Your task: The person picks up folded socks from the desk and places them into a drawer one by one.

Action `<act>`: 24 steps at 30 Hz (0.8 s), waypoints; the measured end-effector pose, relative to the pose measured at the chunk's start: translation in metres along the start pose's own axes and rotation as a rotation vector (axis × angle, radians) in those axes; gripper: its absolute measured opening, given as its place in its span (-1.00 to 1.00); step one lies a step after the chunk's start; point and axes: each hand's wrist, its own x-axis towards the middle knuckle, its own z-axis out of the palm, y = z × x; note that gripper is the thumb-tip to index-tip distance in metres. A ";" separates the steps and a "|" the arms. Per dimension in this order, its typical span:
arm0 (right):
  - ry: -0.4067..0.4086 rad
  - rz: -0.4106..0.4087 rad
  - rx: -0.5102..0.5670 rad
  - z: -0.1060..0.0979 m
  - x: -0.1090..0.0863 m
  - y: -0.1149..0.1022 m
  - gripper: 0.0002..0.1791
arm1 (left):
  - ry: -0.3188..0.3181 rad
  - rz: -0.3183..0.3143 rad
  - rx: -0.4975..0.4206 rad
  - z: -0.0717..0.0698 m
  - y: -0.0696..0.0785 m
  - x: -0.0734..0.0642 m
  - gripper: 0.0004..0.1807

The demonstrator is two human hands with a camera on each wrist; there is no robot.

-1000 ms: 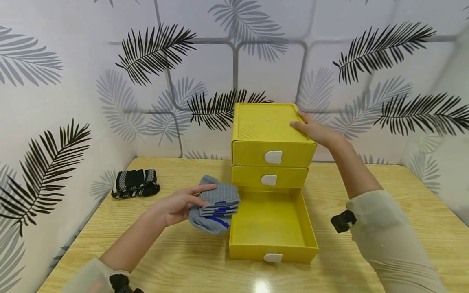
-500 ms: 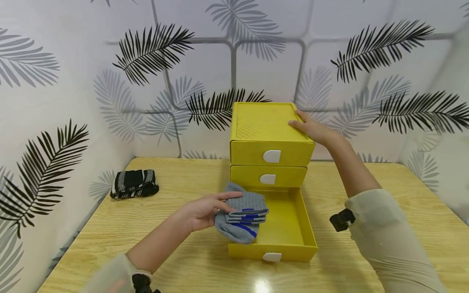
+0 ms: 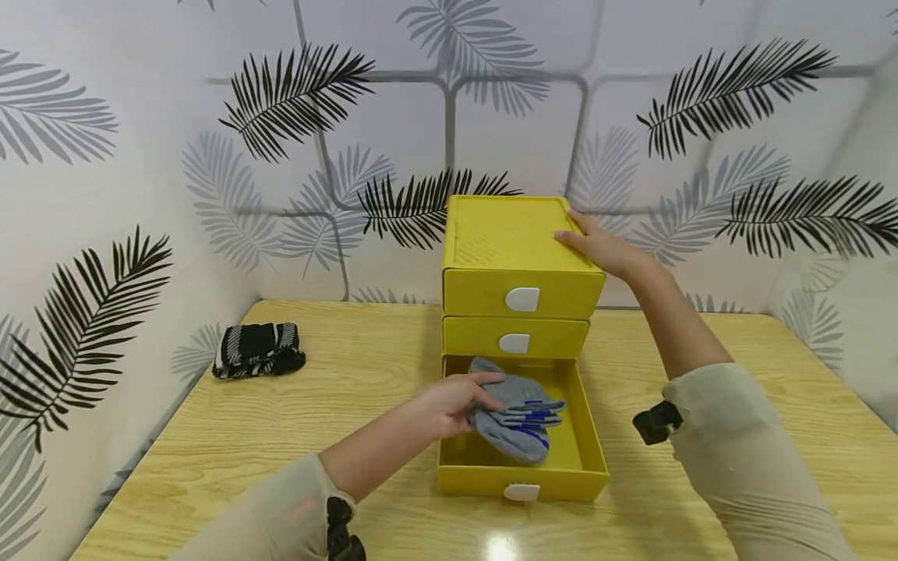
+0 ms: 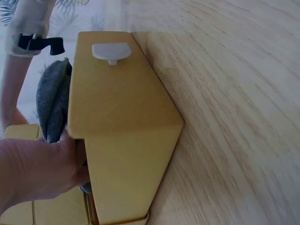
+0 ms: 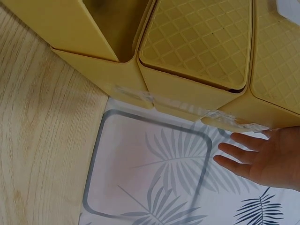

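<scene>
A folded bundle of grey socks (image 3: pixel 515 432) with blue stripes is pinched between the thumb and fingers of my left hand (image 3: pixel 449 405). The bundle is inside the walls of the pulled-out bottom drawer (image 3: pixel 484 480); whether it touches the drawer floor I cannot tell. In the left wrist view, part of the grey socks (image 4: pixel 52 101) shows beside the drawer front (image 4: pixel 115 96). My right hand (image 3: pixel 606 249) rests on the top right edge of the yellow drawer unit (image 3: pixel 508 230). Its outer fingers stretch out straight beside the unit in the right wrist view.
A folded black-and-white patterned cloth bundle (image 3: pixel 258 351) lies on the wooden table (image 3: pixel 365 343) at the back left. The upper drawer (image 3: pixel 484 292) and middle drawer (image 3: pixel 473 338) are closed, with white tabs. Behind stands a leaf-patterned curtain (image 3: pixel 519 148).
My left hand has carried the grey socks rightward, from beside the bottom drawer to within it. The right hand has stayed on the drawer unit.
</scene>
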 end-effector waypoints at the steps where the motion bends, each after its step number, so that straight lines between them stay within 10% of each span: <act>1: 0.001 0.001 0.000 0.000 0.000 0.000 -0.22 | 0.018 -0.002 -0.002 0.003 -0.001 0.003 -0.39; 15: -0.003 0.006 0.003 0.001 0.000 0.000 -0.20 | 0.128 0.016 0.063 0.028 -0.012 0.039 -0.35; 24: -0.013 0.026 0.006 0.001 0.002 0.000 -0.19 | 0.124 0.005 0.185 0.004 -0.046 0.113 -0.30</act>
